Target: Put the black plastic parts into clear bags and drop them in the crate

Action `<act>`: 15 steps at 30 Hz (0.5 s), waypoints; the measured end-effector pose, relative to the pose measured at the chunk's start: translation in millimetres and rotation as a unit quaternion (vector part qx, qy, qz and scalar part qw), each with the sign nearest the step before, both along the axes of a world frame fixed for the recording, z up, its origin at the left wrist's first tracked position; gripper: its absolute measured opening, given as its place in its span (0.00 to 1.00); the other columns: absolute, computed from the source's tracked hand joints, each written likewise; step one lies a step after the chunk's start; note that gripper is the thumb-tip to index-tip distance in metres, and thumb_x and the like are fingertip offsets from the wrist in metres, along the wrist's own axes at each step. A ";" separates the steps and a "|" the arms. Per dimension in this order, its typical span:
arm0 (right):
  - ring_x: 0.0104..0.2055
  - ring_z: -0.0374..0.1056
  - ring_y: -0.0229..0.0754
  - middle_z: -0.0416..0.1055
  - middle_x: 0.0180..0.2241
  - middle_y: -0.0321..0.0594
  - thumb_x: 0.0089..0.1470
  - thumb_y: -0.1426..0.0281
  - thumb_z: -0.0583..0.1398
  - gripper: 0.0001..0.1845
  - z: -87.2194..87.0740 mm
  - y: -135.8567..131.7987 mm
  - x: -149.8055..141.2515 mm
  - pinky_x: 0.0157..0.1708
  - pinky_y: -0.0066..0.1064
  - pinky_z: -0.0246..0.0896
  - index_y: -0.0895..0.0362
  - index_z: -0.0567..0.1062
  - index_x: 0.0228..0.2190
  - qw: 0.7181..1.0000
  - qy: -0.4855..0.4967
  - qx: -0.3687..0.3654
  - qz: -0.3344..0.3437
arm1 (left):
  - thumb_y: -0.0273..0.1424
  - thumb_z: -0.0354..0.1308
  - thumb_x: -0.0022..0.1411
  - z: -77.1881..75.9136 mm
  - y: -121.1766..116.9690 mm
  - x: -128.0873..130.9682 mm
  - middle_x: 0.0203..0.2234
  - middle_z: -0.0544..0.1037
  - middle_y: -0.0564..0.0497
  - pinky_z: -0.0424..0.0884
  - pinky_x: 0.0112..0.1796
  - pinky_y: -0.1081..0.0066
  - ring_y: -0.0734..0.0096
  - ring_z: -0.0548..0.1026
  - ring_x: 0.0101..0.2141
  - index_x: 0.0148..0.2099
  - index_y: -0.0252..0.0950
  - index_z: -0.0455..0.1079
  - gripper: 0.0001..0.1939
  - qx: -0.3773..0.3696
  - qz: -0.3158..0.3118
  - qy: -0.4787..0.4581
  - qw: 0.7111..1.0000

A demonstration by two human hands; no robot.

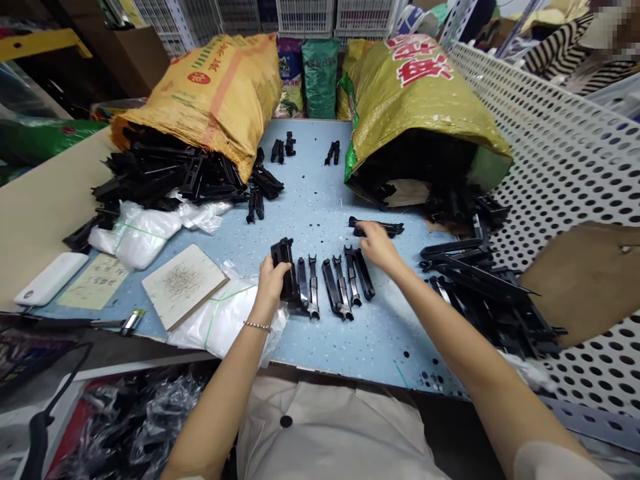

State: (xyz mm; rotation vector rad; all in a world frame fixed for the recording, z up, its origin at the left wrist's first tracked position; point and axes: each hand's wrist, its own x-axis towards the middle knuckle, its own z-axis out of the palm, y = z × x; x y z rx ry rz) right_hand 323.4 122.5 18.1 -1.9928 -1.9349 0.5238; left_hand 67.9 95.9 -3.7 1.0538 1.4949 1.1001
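Looking down at a blue speckled table [380, 347]. Running along its right side: a white perforated panel [590, 180]. Lying at far right: a yellow-green sack [430, 100], mouth toward the near side, dark inside. Lying at far left: an orange sack [210, 93], mouth also toward the near side, with a left heap [165, 173] of black plastic parts spread out of it onto the tabletop. Got a right pile [490, 300] of similar parts near the panel, next to brown cardboard [590, 280]. Near left: a clear plastic bundle [220, 327] tied with green string, partly under a pale tile [185, 287] with brown grit on top.

Seeing left hand [271, 283] closed round a black part [286, 267], tilted up just left of a short row [344, 287] of loose black parts laid roughly side by side. Seeing right hand [377, 245] past that row, fingers bent over the left end of a flat-lying black piece [393, 229]; can't tell whether pinched or just touched, nor how wide the fingers stand. Smallest: a beaded bracelet [257, 325] on the left wrist.
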 end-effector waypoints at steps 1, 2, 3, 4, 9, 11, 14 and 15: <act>0.64 0.48 0.50 0.53 0.61 0.55 0.59 0.73 0.52 0.25 -1.2 15.7 13.8 0.61 0.43 0.45 0.63 0.62 0.58 0.999 -0.021 0.003 -0.025 | 0.34 0.53 0.54 -7.2 3.8 1.0 0.38 0.72 0.47 0.72 0.46 0.67 0.72 0.72 0.41 0.49 0.32 0.64 0.20 -0.011 -0.006 0.021 1.000; 0.64 0.47 0.53 0.53 0.61 0.57 0.57 0.73 0.54 0.27 -2.6 28.3 26.0 0.62 0.47 0.42 0.64 0.62 0.58 0.998 -0.038 -0.001 -0.042 | 0.33 0.52 0.54 -13.6 5.9 3.5 0.39 0.72 0.46 0.71 0.49 0.64 0.70 0.71 0.43 0.50 0.32 0.65 0.21 -0.018 -0.011 0.034 0.999; 0.64 0.47 0.56 0.55 0.59 0.58 0.54 0.73 0.57 0.27 -4.1 37.7 36.1 0.61 0.50 0.40 0.64 0.64 0.57 0.997 -0.051 -0.008 -0.055 | 0.32 0.52 0.54 -19.1 6.5 7.1 0.42 0.72 0.45 0.69 0.53 0.62 0.67 0.70 0.46 0.51 0.32 0.65 0.21 -0.022 -0.014 0.048 0.999; 0.63 0.47 0.59 0.57 0.57 0.58 0.53 0.72 0.59 0.27 -5.3 44.2 43.8 0.60 0.53 0.40 0.64 0.67 0.54 0.996 -0.061 -0.016 -0.068 | 0.32 0.52 0.54 -23.5 6.0 11.0 0.45 0.71 0.43 0.65 0.57 0.59 0.65 0.68 0.50 0.52 0.32 0.64 0.22 -0.022 -0.014 0.062 0.998; 0.58 0.50 0.66 0.61 0.50 0.66 0.52 0.63 0.62 0.27 -1.2 42.6 52.5 0.55 0.56 0.43 0.72 0.71 0.46 0.991 -0.061 -0.030 -0.116 | 0.27 0.54 0.53 -23.7 -4.2 23.2 0.62 0.56 0.39 0.42 0.68 0.56 0.57 0.51 0.65 0.56 0.31 0.65 0.26 0.008 -0.020 0.127 0.992; 0.55 0.56 0.59 0.64 0.48 0.61 0.56 0.58 0.58 0.28 4.5 26.1 42.9 0.54 0.49 0.51 0.69 0.70 0.49 0.994 -0.037 -0.025 -0.100 | 0.30 0.55 0.55 -13.2 -12.7 27.1 0.63 0.53 0.40 0.39 0.68 0.55 0.57 0.47 0.66 0.59 0.34 0.63 0.28 0.040 -0.038 0.137 0.989; 0.44 0.65 0.43 0.69 0.42 0.47 0.63 0.53 0.47 0.28 12.1 -16.3 14.4 0.44 0.33 0.62 0.61 0.68 0.51 0.997 0.078 -0.023 -0.017 | 0.40 0.58 0.55 10.4 -30.6 40.4 0.66 0.48 0.45 0.44 0.68 0.55 0.59 0.47 0.67 0.66 0.41 0.52 0.38 0.074 -0.133 0.081 0.985; 0.43 0.66 0.42 0.69 0.41 0.46 0.64 0.52 0.45 0.29 14.3 -32.8 3.2 0.41 0.31 0.63 0.61 0.67 0.52 0.982 0.186 -0.016 0.032 | 0.42 0.60 0.54 19.0 -36.8 46.3 0.67 0.47 0.45 0.47 0.68 0.55 0.59 0.48 0.67 0.67 0.43 0.48 0.42 0.073 -0.175 0.038 0.981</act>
